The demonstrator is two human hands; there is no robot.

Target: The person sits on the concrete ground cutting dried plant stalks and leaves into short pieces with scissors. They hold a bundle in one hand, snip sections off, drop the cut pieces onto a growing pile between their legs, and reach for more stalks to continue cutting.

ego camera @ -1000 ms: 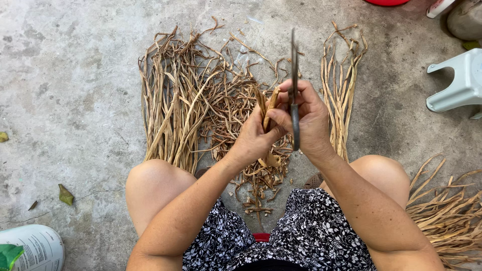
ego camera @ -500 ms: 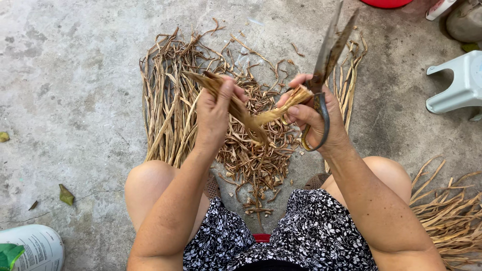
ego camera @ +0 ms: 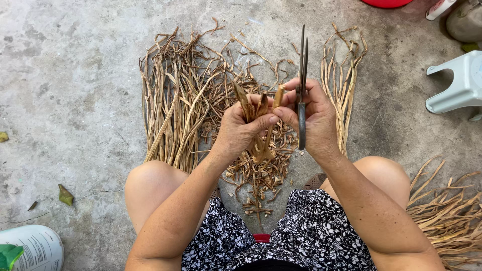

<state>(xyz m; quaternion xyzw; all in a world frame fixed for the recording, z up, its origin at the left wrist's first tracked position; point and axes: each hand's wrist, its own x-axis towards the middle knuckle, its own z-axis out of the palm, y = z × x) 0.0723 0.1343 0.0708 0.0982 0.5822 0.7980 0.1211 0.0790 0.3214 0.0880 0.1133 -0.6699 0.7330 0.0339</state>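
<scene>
Here, 2 hands meet above concrete floor, between bare knees. Left hand: fingers curled tight around few dried leaf strips, thumb pressed on top, strips poking up and hanging below fist. Right hand: closed around scissors, blades together, pointing upward; fingertips also touching same strips. Underneath: heap of short clippings. Long dried strips laid out left; smaller bunch right. Pale plastic stool far right.
</scene>
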